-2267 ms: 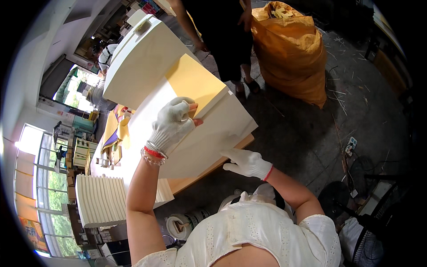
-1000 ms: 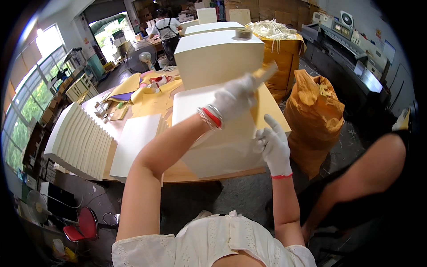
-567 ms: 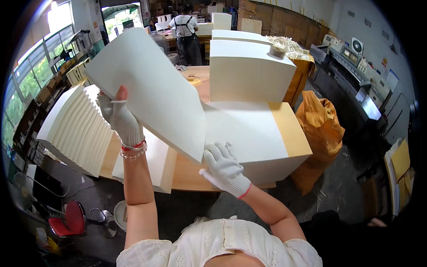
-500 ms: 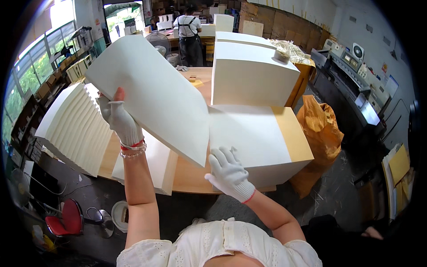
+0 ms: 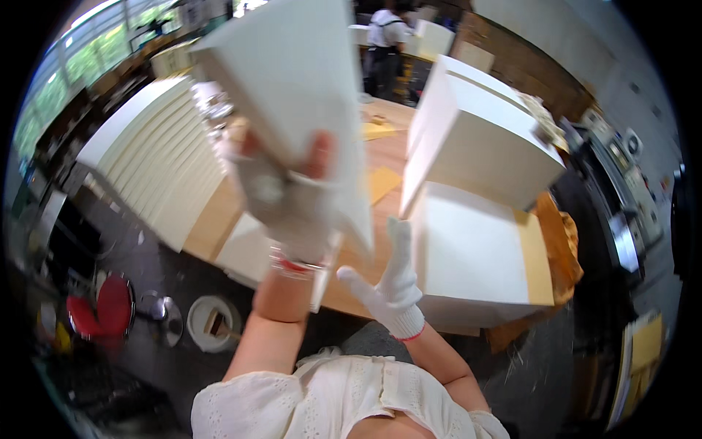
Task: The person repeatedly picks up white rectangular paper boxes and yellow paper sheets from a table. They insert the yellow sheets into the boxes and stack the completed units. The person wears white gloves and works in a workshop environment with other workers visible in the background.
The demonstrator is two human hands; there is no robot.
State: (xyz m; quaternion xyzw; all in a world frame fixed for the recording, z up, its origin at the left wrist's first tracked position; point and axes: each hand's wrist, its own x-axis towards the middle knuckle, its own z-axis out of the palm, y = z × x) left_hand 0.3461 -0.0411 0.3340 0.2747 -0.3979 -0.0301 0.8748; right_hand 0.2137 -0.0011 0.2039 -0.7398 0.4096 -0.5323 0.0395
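Now your gloved left hand (image 5: 289, 201) grips a big white sheet (image 5: 292, 95), lifted over the wooden table (image 5: 365, 249). Your right hand (image 5: 391, 282) hangs open, fingers spread, beside the low white stack (image 5: 472, 256).

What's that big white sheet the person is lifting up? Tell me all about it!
The white sheet looks like big, plain, stiff paper or thin card, lifted and tilted above the wooden table. The gloved left hand grips its lower edge, thumb on top. The right hand reaches up just beneath it; whether it touches is unclear.
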